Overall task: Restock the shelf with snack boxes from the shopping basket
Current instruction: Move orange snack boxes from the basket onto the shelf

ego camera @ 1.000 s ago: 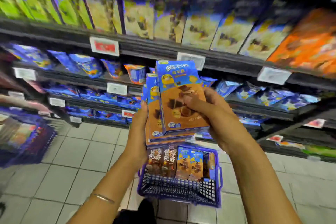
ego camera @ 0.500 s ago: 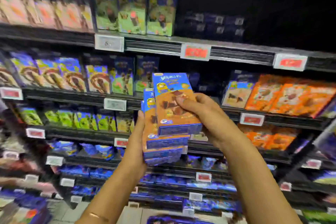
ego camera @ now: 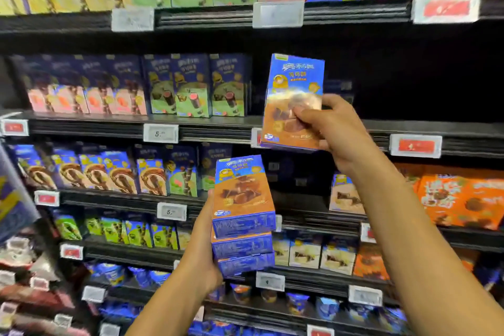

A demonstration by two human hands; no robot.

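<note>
far left, the rows blur. on the second shelf (ego camera: 207,128) from the top stand pink-and-blue boxes (ego camera: 81,95), with green-and-blue boxes (ego camera: 191,95) just beside them, all upright and facing out. a white price tag (ego camera: 161,133) sits on the rail below. one row down stand blue boxes with brown swirls (ego camera: 95,174).

the left hand (ego camera: 201,262) comes up from the bottom of the view, its grip clamped on a stack of three snack boxes (ego camera: 242,215). the palm cups the stack's lower left corner and one digit reaches up its left side. the boxes lie flat on one another, blue-and-orange face up and blue end panels toward the camera. the stack hangs in the air in front of the lower rows.

up and to the right, a single snack box (ego camera: 293,101) of the same print stands upright. the right hand (ego camera: 335,131) has its grip clamped on it, thumb on the front face and fingers round the right edge. the box is in front of the dark bay just right of the green-and-blue boxes, its bottom edge level with that shelf's rail. i cannot tell whether it touches the shelf.

further right are a red price tag (ego camera: 416,145) on the same rail and, below it, cream boxes (ego camera: 346,196) and orange boxes (ego camera: 463,199).
</note>
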